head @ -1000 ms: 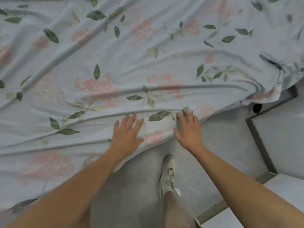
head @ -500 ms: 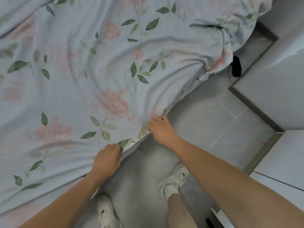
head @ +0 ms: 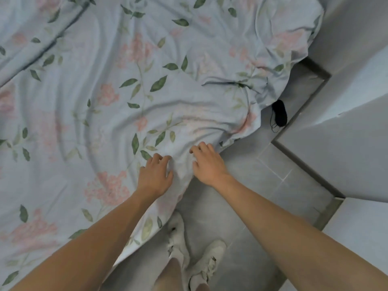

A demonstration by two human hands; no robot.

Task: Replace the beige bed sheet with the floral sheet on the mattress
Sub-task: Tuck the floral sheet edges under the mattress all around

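Left hand (head: 155, 177) and right hand (head: 207, 164): fingers curled, gripping floral sheet (head: 126, 91) at its edge. Sheet wrinkled, overhanging floor (head: 241, 206)

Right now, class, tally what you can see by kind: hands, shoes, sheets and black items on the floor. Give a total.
Hands: 2, left hand and right hand
Shoes: 2
Sheets: 1, floral sheet
Black items on the floor: 1
Total: 6

One head-worn camera looks steeply down, close over the floral sheet (head: 105, 101).
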